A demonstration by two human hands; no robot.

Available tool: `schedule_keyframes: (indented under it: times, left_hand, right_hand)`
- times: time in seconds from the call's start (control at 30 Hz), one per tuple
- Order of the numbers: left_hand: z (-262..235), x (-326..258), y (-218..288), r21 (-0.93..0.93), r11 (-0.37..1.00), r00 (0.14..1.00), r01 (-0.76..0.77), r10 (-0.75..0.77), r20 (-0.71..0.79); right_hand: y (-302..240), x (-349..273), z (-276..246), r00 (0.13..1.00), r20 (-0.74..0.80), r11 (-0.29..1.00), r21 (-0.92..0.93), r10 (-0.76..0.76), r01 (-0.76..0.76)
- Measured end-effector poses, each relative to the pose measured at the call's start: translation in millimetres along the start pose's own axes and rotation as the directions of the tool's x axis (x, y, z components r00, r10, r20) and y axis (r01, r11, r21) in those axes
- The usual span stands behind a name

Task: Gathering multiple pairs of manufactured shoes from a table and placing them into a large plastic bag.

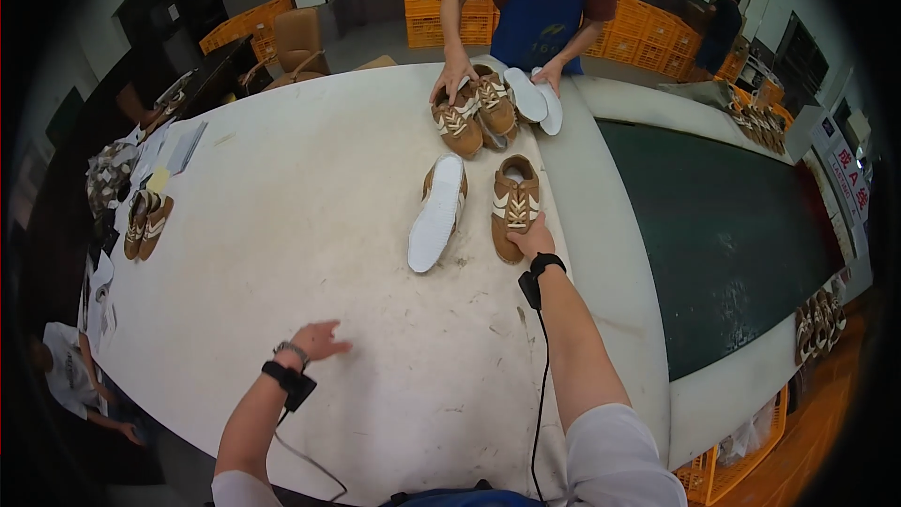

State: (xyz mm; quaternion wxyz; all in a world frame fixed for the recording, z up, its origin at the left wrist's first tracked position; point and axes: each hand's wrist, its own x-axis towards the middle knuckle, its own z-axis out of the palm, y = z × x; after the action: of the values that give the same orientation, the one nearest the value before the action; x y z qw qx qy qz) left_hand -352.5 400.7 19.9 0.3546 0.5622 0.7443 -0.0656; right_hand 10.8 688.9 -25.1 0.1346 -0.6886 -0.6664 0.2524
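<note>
My right hand grips the toe of a brown sneaker with cream stripes and laces, standing sole down on the white table. To its left lies its likely mate, a brown sneaker turned over, with its white sole facing up. My left hand hovers or rests lower left, fingers stretched out, holding nothing. Across the table, a person in a blue apron touches brown sneakers with one hand. That person's other hand holds white insoles or soles.
A pair of brown sneakers stands at the table's left edge by papers. On the right runs a dark green conveyor belt, with more shoes beyond. Orange crates stand behind. Another person is at the lower left.
</note>
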Motion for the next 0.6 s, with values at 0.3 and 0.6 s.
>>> schedule_keyframes:
  times: [0.3,0.6]
  left_hand:
    - [-29.1,178.8,143.6,-0.358,0.933,0.977,-0.045,-0.033,-0.209]
    - [77.0,69.4,122.2,-0.140,0.961,0.924,-0.237,0.178,-0.339]
  right_hand:
    - [-10.6,-51.7,26.9,0.987,0.150,0.990,0.139,-0.058,0.037]
    - [16.0,-195.0,24.0,0.913,0.364,0.974,0.193,-0.184,0.120]
